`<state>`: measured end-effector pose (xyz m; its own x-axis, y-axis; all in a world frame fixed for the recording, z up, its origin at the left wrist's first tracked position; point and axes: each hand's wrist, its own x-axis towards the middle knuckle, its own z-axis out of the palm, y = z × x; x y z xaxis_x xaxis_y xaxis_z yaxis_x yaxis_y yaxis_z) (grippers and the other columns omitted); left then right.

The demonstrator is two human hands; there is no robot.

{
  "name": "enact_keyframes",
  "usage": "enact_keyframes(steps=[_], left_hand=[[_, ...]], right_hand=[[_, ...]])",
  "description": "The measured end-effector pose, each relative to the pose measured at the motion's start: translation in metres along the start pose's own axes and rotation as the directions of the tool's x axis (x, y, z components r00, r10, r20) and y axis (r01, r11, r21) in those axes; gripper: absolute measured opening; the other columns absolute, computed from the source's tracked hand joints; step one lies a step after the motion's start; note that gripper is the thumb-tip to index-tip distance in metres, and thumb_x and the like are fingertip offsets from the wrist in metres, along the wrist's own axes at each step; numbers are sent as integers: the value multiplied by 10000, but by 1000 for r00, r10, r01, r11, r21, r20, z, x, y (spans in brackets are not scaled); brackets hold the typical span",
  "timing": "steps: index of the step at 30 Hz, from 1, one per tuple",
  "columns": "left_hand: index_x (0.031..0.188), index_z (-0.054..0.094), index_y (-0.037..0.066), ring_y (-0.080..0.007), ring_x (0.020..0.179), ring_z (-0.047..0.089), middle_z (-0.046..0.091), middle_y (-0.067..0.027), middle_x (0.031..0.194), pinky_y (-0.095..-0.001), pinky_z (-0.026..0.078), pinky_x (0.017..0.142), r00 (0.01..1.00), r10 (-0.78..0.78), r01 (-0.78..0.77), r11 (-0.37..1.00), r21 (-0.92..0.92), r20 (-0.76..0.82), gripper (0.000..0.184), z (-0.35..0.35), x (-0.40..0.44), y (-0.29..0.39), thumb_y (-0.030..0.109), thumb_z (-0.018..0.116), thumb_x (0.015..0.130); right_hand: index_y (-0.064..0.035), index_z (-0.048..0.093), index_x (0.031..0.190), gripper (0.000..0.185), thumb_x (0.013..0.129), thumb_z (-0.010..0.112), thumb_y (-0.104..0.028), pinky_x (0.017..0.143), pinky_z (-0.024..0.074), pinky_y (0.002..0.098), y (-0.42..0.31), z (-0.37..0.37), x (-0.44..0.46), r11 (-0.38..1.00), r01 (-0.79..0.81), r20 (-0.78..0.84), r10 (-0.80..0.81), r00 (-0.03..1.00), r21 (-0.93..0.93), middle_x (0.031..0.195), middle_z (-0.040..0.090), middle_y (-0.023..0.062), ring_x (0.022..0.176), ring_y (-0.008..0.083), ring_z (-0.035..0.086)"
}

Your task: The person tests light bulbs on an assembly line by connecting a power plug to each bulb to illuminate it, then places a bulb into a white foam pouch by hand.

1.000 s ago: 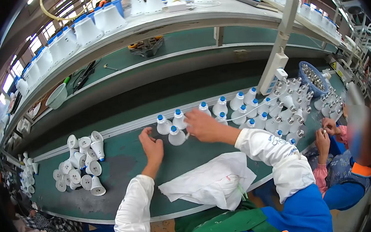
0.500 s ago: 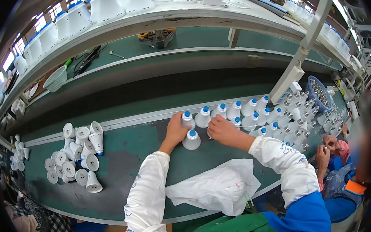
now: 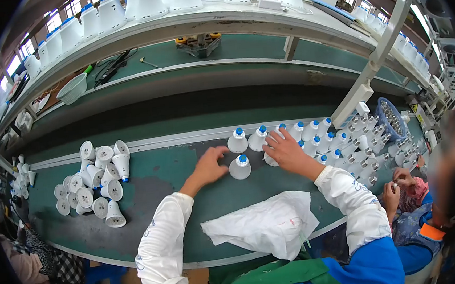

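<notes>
My left hand [image 3: 209,166] is over the green bench, fingers apart and holding nothing, just left of a white cone-shaped part with a blue top [image 3: 239,167]. My right hand [image 3: 287,150] is spread over another white cone, partly hiding it; no object shows in its fingers. Two more upright cones, one at the back left [image 3: 237,141] and one beside it [image 3: 258,139], stand between the hands. Further upright cones with blue tops continue to the right. A crumpled white cloth bag [image 3: 266,225] lies on the bench in front of my forearms.
A pile of white cones [image 3: 98,179] lies at the left. At the right are metal-tipped cones [image 3: 364,147], a blue basket of metal parts [image 3: 390,118], a slanted post [image 3: 376,66] and a co-worker's hands [image 3: 397,187]. A shelf [image 3: 202,24] runs above.
Since half a second ago, my left hand has drawn back to the left from the cones and opened. My right hand has spread its fingers and shifted slightly right. The view has shifted a little.
</notes>
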<state>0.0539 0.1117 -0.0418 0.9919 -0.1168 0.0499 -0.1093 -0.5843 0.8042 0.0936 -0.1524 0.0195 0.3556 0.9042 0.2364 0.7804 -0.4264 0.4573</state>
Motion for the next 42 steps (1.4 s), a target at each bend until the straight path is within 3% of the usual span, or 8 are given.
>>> enact_keyframes(steps=[9,19,24,31,34,36,38,42], left_hand=[[1133,560,93,-297,1040,554,545,-90,1135,-403,450,868,988,144,-142,989,-45,61,428,65,-6,49,254,694,759],[1123,508,71,-369,932,566,515,-144,1053,-453,462,771,926,373,-365,924,-112,60,408,153,16,97,202,678,777],[1198,440,88,-359,999,546,501,-152,1120,-468,446,819,886,463,-456,883,-114,38,514,203,41,87,176,681,752],[1198,462,73,-337,1059,518,481,-160,1181,-425,448,864,904,419,-425,903,-62,-86,548,103,-12,70,160,706,715],[1070,590,75,-291,970,560,539,-112,1143,-353,473,837,926,236,-266,962,-67,-295,370,9,-76,59,163,714,732],[1002,614,71,-287,917,578,599,-119,1005,-371,477,781,774,343,-135,911,390,-532,306,-45,-117,16,173,704,728],[958,616,66,-304,884,574,619,-114,939,-410,449,788,692,214,199,862,467,-690,297,-101,-161,-24,176,707,698],[1015,555,72,-326,854,595,623,-131,903,-437,467,753,706,-180,686,416,597,-685,397,-166,-212,-55,304,698,727]], right_hand=[[-79,606,1047,272,781,581,-30,644,453,382,6,-61,-27,768,-441,27,485,874,465,814,617,97,722,282,596],[-42,649,982,197,810,558,-62,585,476,305,-11,-78,-51,497,-423,-12,658,753,758,856,663,138,687,274,631],[34,645,896,138,801,570,-33,563,413,234,-14,-93,-45,233,-443,139,739,659,866,754,651,66,643,75,535],[19,623,838,141,743,606,-85,530,406,258,-47,-135,-8,218,-344,136,633,762,914,676,592,98,573,133,546],[18,594,754,134,735,644,-105,480,322,263,-59,-127,-6,347,-284,52,548,835,894,621,526,66,511,133,438],[16,596,746,142,740,654,-113,480,320,261,-63,-118,-11,287,-313,107,559,822,905,618,526,62,513,124,434],[13,597,719,165,761,667,-130,483,320,260,-61,-109,-16,191,-376,202,586,785,907,606,527,51,522,103,431],[23,596,726,172,770,663,-130,484,324,264,-62,-93,-13,98,-388,261,590,764,916,599,532,51,522,101,437]])
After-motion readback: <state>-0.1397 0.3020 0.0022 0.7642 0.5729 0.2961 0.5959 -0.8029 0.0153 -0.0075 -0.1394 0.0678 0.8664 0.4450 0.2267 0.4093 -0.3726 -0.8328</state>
